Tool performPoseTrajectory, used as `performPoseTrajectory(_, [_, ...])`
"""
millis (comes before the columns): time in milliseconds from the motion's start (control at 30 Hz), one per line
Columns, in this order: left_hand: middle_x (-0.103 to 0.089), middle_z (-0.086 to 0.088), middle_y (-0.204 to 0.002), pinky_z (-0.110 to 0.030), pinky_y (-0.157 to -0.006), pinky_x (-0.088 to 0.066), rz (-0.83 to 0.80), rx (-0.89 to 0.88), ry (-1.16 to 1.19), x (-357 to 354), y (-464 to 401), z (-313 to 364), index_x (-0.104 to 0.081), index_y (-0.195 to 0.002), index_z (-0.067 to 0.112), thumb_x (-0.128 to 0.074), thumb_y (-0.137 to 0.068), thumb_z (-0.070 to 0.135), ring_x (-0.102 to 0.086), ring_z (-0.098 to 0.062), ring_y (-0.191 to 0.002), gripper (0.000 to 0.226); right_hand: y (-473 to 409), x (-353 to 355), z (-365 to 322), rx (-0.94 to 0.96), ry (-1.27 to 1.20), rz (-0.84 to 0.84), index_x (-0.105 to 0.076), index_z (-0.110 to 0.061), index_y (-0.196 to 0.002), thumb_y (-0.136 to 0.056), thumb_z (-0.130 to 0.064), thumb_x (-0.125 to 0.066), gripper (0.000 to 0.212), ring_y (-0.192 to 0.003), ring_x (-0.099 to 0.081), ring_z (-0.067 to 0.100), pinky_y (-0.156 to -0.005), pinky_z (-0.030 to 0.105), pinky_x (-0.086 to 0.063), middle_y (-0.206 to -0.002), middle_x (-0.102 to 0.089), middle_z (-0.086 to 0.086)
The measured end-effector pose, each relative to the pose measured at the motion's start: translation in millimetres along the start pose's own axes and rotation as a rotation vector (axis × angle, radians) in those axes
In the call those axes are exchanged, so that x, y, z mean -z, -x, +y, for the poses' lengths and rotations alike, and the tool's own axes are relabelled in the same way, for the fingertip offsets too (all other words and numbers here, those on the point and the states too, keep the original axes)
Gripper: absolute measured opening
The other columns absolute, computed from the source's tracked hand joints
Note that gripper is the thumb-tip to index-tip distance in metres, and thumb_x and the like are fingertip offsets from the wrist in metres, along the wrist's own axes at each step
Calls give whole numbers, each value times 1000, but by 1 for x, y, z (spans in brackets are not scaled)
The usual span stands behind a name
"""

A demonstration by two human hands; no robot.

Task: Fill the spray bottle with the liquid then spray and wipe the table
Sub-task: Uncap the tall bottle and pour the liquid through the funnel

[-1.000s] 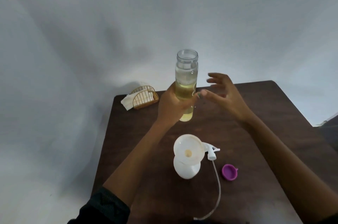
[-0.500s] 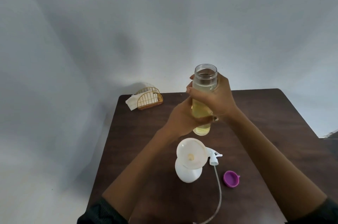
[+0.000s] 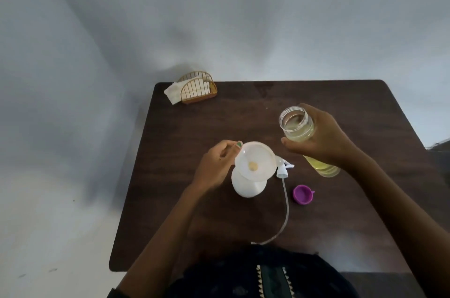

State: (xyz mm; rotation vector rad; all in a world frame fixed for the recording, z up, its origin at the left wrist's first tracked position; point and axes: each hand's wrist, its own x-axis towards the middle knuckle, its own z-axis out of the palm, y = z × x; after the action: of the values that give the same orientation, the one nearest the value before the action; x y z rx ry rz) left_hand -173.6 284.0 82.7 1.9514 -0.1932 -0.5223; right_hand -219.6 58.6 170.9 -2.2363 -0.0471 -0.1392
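Observation:
A white spray bottle (image 3: 248, 187) stands mid-table with a white funnel (image 3: 255, 161) seated in its neck. My left hand (image 3: 216, 166) pinches the funnel's left rim. My right hand (image 3: 321, 138) grips a clear, uncapped bottle of yellow liquid (image 3: 298, 127), held above the table to the right of the funnel and tilted with its mouth toward the funnel. The white spray head (image 3: 356, 168) with its long dip tube (image 3: 285, 210) lies on the table beside the spray bottle.
A purple cap (image 3: 302, 194) lies on the dark wooden table (image 3: 243, 117) right of the tube. A gold wire napkin holder (image 3: 197, 89) with white napkins sits at the far left corner. Pale wall behind; table edges left and near.
The bottle passed from my left hand to my right and moved down and right. My left hand dropped to the funnel's rim. The view tilted down.

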Motion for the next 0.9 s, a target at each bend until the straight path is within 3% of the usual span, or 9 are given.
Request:
performPoseTrajectory(100, [-62,15,-70,-38,-72,-49,63,0,8,-9,7,-10,-65,-89,30,-44,-94,54,-57,3,-65,32,11,-7,5,-35,22,-49,-60,-19,-90,-65,-13,-81,33,-76,-60,0,-63,7,-45,-82,-64,-11])
performPoseTrajectory(267, [-54,18,-55,-29,-61,-38,128,-14,-41,-18,11,-6,-60,-76,29,-42,-98,50,-51,1,-53,35,17,-16,9,-41,77,-122,-61,-16,-94,-63,-35,-82,42,-78,-63,9,-66,21,-50,-85,-66,-8])
performPoseTrajectory(400, [-66,12,-69,-31,-64,-44,157,-39,-58,-21,13,-7,-67,-86,26,-44,-96,47,-58,1,-63,33,17,-21,12,-24,135,-169,-60,-13,-94,-65,-25,-81,38,-76,-64,17,-70,41,-53,-84,-68,-2])
performPoseTrajectory(467, [-68,6,-75,-34,-67,-48,162,-39,-69,-21,13,-8,-68,-89,24,-44,-95,48,-61,0,-66,34,16,-23,14,-24,152,-185,-59,-13,-93,-65,-24,-81,37,-75,-64,19,-71,45,-53,-83,-68,-1])
performPoseTrajectory(633, [-67,9,-74,-49,-65,-58,172,-23,-59,-23,14,-7,-68,-90,26,-40,-91,56,-66,-11,-58,41,13,-23,13,-37,215,-218,-57,-13,-88,-64,-25,-79,35,-72,-61,20,-68,44,-52,-79,-66,-1])
performPoseTrajectory(900, [-69,-1,-77,-43,-70,-54,204,-41,-63,-26,11,-3,-68,-88,17,-43,-94,49,-63,-9,-71,41,7,-23,8,-49,308,-301,-55,-17,-89,-60,-30,-77,39,-70,-58,17,-63,38,-51,-78,-63,-5])
